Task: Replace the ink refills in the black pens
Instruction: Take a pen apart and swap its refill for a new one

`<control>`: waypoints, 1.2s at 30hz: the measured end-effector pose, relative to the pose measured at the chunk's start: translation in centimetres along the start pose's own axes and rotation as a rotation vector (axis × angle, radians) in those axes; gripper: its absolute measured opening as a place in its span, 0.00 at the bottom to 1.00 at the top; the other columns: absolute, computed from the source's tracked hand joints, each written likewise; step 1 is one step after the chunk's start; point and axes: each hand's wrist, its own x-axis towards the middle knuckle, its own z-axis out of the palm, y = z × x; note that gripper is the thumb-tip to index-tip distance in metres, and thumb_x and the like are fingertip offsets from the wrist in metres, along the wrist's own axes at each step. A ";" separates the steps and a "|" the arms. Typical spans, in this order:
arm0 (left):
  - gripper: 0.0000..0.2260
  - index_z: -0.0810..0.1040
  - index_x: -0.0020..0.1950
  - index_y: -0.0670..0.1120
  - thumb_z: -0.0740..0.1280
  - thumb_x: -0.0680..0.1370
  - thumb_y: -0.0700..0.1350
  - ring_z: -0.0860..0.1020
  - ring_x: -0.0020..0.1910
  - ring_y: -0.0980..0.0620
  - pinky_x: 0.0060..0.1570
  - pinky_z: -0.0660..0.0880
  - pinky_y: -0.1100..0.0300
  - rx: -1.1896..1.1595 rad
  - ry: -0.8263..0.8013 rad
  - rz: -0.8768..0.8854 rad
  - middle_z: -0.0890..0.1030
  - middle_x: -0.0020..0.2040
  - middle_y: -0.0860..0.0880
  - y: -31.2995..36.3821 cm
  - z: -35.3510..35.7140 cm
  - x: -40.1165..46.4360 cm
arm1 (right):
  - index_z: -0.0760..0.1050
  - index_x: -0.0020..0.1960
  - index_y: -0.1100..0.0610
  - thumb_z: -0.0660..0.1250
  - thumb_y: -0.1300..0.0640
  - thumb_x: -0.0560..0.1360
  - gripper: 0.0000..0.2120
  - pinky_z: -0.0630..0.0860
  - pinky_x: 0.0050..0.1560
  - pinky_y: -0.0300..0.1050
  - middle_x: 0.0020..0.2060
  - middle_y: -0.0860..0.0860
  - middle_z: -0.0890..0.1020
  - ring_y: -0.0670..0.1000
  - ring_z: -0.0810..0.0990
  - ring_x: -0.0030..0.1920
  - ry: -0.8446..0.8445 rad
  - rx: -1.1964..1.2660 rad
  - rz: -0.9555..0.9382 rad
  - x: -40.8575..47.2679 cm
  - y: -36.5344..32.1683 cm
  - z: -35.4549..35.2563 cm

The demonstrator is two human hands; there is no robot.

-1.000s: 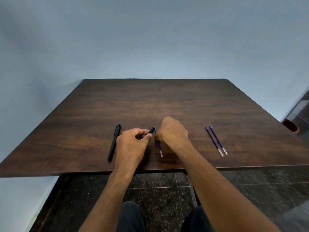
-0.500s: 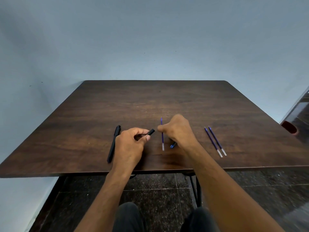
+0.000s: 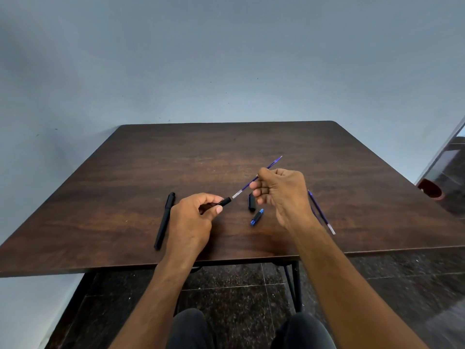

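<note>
Head view: a thin blue ink refill (image 3: pixel 261 176), previously flat on the table, is now pinched by the right hand (image 3: pixel 281 195) and aligned with the black pen barrel (image 3: pixel 224 202) pinched by the left hand (image 3: pixel 193 222); insertion is judged imminent.

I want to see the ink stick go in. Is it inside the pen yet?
Mostly out. The refill in the right hand only meets the pen barrel mouth in the left hand.

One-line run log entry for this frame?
left hand: grips pen barrel | right hand: holds refill at barrel mouth | second pen: on table
</note>
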 end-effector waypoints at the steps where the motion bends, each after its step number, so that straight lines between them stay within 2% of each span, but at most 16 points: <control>1: 0.08 0.85 0.52 0.55 0.74 0.75 0.44 0.78 0.43 0.68 0.39 0.68 0.77 0.005 -0.001 0.001 0.82 0.43 0.63 0.1 0.0 0.0 | 0.79 0.36 0.64 0.67 0.67 0.75 0.09 0.74 0.23 0.41 0.28 0.58 0.84 0.50 0.78 0.24 0.001 0.000 -0.003 0.0 0.1 0.0; 10: 0.08 0.85 0.52 0.55 0.74 0.75 0.44 0.78 0.44 0.67 0.41 0.68 0.75 0.010 0.010 0.030 0.83 0.43 0.62 0.4 0.0 0.2 | 0.79 0.38 0.63 0.68 0.66 0.76 0.08 0.73 0.23 0.42 0.31 0.58 0.85 0.50 0.78 0.25 -0.071 0.020 -0.012 -0.5 1.9 0.4; 17: 0.08 0.85 0.53 0.53 0.74 0.75 0.43 0.78 0.45 0.68 0.41 0.68 0.77 0.011 0.002 0.051 0.83 0.44 0.60 0.5 0.3 0.3 | 0.81 0.35 0.61 0.71 0.65 0.75 0.10 0.71 0.24 0.41 0.32 0.58 0.85 0.49 0.75 0.25 -0.150 -0.083 -0.059 -1.0 3.1 0.8; 22: 0.08 0.86 0.54 0.52 0.74 0.75 0.43 0.78 0.46 0.67 0.42 0.68 0.78 0.010 0.011 0.056 0.84 0.46 0.59 0.4 0.4 0.4 | 0.83 0.37 0.62 0.74 0.63 0.74 0.08 0.71 0.24 0.42 0.34 0.58 0.86 0.50 0.75 0.27 -0.190 -0.108 -0.058 -1.2 3.5 0.6; 29: 0.09 0.86 0.54 0.52 0.74 0.75 0.43 0.77 0.46 0.68 0.42 0.68 0.77 0.029 0.017 0.065 0.83 0.46 0.59 0.5 0.5 0.4 | 0.84 0.42 0.61 0.77 0.62 0.73 0.04 0.76 0.27 0.41 0.33 0.55 0.86 0.49 0.79 0.28 -0.131 0.053 -0.061 -1.4 3.3 -0.3; 36: 0.08 0.86 0.52 0.52 0.74 0.75 0.42 0.75 0.44 0.75 0.42 0.67 0.82 0.035 0.008 0.100 0.78 0.41 0.65 0.8 1.0 0.3 | 0.83 0.38 0.62 0.75 0.65 0.74 0.06 0.73 0.25 0.40 0.30 0.55 0.84 0.49 0.78 0.27 -0.120 0.003 -0.084 -1.3 3.5 -0.6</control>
